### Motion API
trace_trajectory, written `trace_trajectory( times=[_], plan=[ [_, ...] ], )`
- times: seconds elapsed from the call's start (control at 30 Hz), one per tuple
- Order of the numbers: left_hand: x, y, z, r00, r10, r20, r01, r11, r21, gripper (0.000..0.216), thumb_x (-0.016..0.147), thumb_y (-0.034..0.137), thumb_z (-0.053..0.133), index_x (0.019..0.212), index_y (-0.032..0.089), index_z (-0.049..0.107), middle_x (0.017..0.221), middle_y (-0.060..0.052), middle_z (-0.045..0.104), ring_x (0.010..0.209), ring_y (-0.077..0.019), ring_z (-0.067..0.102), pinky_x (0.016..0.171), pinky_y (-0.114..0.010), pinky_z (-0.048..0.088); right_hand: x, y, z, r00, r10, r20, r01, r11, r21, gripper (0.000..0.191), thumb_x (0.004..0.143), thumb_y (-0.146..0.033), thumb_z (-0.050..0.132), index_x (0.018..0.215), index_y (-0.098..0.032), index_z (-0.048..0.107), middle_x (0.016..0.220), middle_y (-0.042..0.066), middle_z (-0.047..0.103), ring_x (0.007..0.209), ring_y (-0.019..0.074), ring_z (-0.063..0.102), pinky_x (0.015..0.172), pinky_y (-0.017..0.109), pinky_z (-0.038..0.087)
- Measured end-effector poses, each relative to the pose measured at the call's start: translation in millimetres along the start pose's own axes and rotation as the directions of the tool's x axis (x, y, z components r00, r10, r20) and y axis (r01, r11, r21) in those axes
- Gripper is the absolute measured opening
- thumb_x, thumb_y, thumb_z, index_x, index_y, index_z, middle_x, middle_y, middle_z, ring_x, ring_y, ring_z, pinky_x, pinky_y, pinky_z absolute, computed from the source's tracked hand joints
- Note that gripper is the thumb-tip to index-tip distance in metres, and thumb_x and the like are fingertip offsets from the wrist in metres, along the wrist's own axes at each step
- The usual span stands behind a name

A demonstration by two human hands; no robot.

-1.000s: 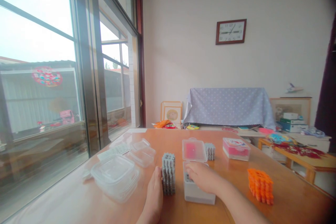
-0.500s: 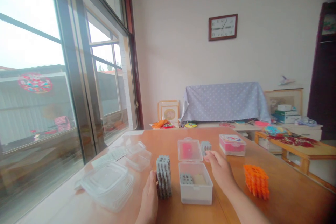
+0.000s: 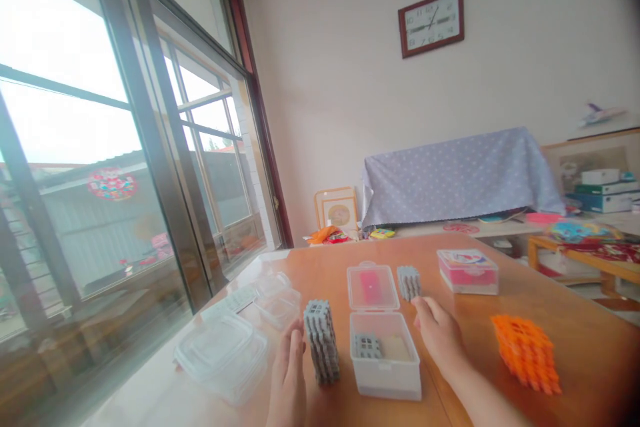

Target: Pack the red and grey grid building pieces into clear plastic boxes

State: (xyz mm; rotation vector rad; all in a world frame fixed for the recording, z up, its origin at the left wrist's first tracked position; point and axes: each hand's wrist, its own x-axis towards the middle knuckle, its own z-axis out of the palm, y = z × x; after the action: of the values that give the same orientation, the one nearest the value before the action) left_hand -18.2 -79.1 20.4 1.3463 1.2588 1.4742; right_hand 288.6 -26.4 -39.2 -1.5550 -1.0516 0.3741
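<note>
A tall stack of grey interlocking plastic pieces (image 3: 323, 343) stands on the table. Just left of it is my left hand (image 3: 289, 373), fingers extended and loosely bent; whether they touch the stack is unclear. My right hand (image 3: 440, 333) has its fingers curled closed near a shorter grey stack (image 3: 410, 283), and anything in them is hidden. Between my hands sits an open clear plastic box (image 3: 385, 380) with a grey piece (image 3: 367, 345) and a tan flat item (image 3: 396, 348) inside. Its lid (image 3: 373, 287) is folded back, showing a pink patch.
An orange stack of similar pieces (image 3: 527, 353) stands at the right. Behind it is a closed box with pink contents (image 3: 470, 273). Clear plastic containers (image 3: 220, 353) lie at the left, by the window. A cloth-covered object (image 3: 450, 177) is against the wall.
The view has turned and tilted, shifting the table items rightward. My right hand sits slightly lower, apart from the shorter grey stack. My left hand stays beside the tall stack.
</note>
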Motion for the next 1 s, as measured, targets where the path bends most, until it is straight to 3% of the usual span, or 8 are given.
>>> trace_trajectory(
  times=[0.13, 0.23, 0.33, 0.5, 0.8, 1.0],
  plan=[
    [9.8, 21.1, -6.8, 0.989, 0.147, 0.003, -0.147, 0.984, 0.104, 0.06, 0.087, 0.06, 0.059, 0.135, 0.025, 0.052, 0.149, -0.009, 0.05, 0.14, -0.0302, 0.043, 0.118, -0.045, 0.035, 0.0, 1.6, 0.3, 1.0, -0.004, 0.023, 0.004, 1.0, -0.002, 0.047, 0.091, -0.062, 0.037, 0.067, -0.025, 0.052, 0.058, -0.001, 0.059, 0.058, 0.0191, 0.056, 0.058, 0.028, 0.037],
    [26.4, 44.5, -17.5, 0.947, 0.256, 0.197, -0.3, 0.921, 0.248, 0.053, 0.088, 0.055, 0.061, 0.132, 0.024, 0.054, 0.146, -0.01, 0.052, 0.137, -0.0301, 0.046, 0.115, -0.046, 0.037, 1.0, 2.6, 1.0, 1.0, 0.008, 0.028, -0.008, 1.0, 0.001, 0.048, 0.09, -0.063, 0.036, 0.068, -0.024, 0.054, 0.058, 0.0, 0.061, 0.058, 0.0196, 0.057, 0.058, 0.029, 0.037],
    [44.6, 69.5, -28.4, 0.904, 0.206, 0.374, -0.368, 0.821, 0.437, 0.049, 0.088, 0.047, 0.062, 0.133, 0.027, 0.056, 0.144, -0.008, 0.055, 0.135, -0.0297, 0.049, 0.115, -0.048, 0.036, 2.2, 3.7, 1.8, 1.0, 0.006, 0.031, -0.006, 1.0, 0.01, 0.048, 0.09, -0.063, 0.037, 0.07, -0.024, 0.057, 0.058, 0.0, 0.062, 0.059, 0.0197, 0.058, 0.059, 0.029, 0.037],
    [67.4, 94.6, -30.5, 0.817, 0.123, 0.563, -0.468, 0.713, 0.523, 0.055, 0.08, 0.033, 0.069, 0.133, 0.027, 0.059, 0.142, -0.007, 0.058, 0.134, -0.0288, 0.05, 0.117, -0.045, 0.033, 3.1, 4.1, 2.8, 0.999, 0.004, 0.037, -0.004, 1.0, 0.015, 0.047, 0.088, -0.063, 0.038, 0.073, -0.024, 0.06, 0.06, 0.001, 0.064, 0.062, 0.0204, 0.06, 0.06, 0.029, 0.038],
    [81.3, 99.6, -21.5, 0.749, 0.043, 0.661, -0.505, 0.681, 0.529, 0.057, 0.068, 0.018, 0.068, 0.124, 0.026, 0.065, 0.134, -0.006, 0.064, 0.125, -0.0277, 0.057, 0.112, -0.042, 0.039, 2.8, 3.5, 3.3, 0.998, -0.031, 0.061, 0.032, 0.999, -0.007, 0.046, 0.09, -0.061, 0.037, 0.069, -0.025, 0.056, 0.059, 0.0, 0.063, 0.061, 0.0205, 0.06, 0.063, 0.029, 0.039],
    [82.3, 99.8, -20.4, 0.735, 0.038, 0.677, -0.522, 0.668, 0.53, 0.052, 0.069, 0.017, 0.068, 0.12, 0.025, 0.065, 0.126, -0.006, 0.067, 0.117, -0.0255, 0.06, 0.107, -0.04, 0.043, 3.7, 6.6, 5.4, 0.998, -0.026, 0.066, 0.026, 1.0, -0.005, 0.045, 0.089, -0.062, 0.039, 0.071, -0.025, 0.057, 0.06, 0.0, 0.064, 0.061, 0.0212, 0.061, 0.062, 0.03, 0.039]
  ],
)
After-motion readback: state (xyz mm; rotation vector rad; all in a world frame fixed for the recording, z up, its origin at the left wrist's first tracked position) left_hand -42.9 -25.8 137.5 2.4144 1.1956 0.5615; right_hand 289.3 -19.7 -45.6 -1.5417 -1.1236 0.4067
